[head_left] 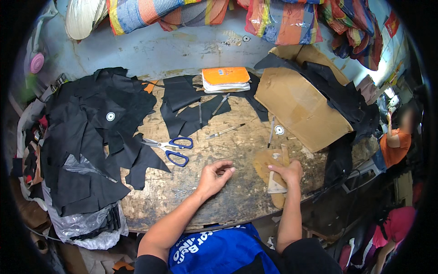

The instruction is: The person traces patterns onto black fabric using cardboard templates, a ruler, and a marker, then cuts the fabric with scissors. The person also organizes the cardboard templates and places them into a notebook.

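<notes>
My left hand (215,178) hovers over or rests on the worn wooden table (237,201), its fingers loosely bent with a gap by the thumb, and nothing shows in it. My right hand (289,173) is on flat tan pattern pieces (262,163) at the table's front right, its thumb stretched to the left and its other fingers mostly hidden. A pale, marked strip (276,182) shows under that hand. Left of my left hand lie scissors (175,150) with blue handles, their blades toward the black pieces. Ahead are a pen (226,131) and another pen (271,131).
Black sheet material (82,137) covers the table's left side. An orange-covered stack of paper (226,78) lies at the back among black offcuts (175,123). A cardboard box (305,105) with black material stands back right. Checkered bags (283,23) hang above. A person in orange (396,146) is far right.
</notes>
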Motion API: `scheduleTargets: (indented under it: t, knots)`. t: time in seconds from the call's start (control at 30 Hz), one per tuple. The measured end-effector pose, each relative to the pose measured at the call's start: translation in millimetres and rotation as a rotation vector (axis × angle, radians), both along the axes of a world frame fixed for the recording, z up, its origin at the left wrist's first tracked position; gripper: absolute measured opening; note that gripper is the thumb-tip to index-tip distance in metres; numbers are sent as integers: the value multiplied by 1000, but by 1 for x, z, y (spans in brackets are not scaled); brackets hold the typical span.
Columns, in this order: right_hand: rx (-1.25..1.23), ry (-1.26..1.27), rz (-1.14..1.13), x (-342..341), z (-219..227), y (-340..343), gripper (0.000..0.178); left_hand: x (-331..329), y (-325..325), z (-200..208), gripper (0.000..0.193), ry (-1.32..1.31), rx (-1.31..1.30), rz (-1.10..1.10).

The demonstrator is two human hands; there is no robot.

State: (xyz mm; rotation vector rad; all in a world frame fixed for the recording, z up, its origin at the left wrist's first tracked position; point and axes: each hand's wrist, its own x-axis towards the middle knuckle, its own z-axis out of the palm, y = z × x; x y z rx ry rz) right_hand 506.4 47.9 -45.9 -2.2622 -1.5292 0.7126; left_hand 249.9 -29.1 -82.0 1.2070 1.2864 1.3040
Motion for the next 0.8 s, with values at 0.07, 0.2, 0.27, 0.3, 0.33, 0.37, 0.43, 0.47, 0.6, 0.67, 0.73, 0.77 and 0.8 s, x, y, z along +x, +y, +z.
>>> scheduleTargets:
  t: [0.07,0.2,0.27,0.3,0.33,0.37,0.43,0.47,0.6,0.67,0.73,0.77,0.8]
  knots:
    - [56,55,26,-8,-3,-3,84,5,2,-7,32,-122,-57,-49]
    - [310,329,153,-55,-15,-7,67,-1,3,-16,54,-360,-13,39]
    - [374,683,279,-90,-17,-2,56,-7,4,-17,64,-596,-8,115]
    - [360,986,305,-110,-16,3,52,-13,4,-16,61,-682,-2,80]
    - [400,1036,325,-131,-15,6,47,-22,4,-14,59,-751,-90,-2]
    - [434,1150,355,-151,-13,9,42,-33,3,-12,57,-831,-164,-94]
    - [385,1206,453,-184,-8,13,37,-49,0,-8,50,-952,-249,-219]
    - [379,1298,553,-195,-7,14,34,-56,-1,-6,50,-931,-250,-210]
    - [309,1248,693,-208,-6,18,35,-77,2,-2,45,-945,-244,-223]
    - [213,1287,658,-201,-10,19,39,-81,5,-2,45,-1051,-260,-278]
    - [172,1298,648,-195,-14,21,43,-80,8,-3,47,-1014,-233,-312]
    - [170,1291,653,-192,-15,22,46,-80,8,-3,50,-984,-242,-320]
    - [129,1283,639,-189,-16,23,48,-79,9,-3,53,-966,-225,-346]
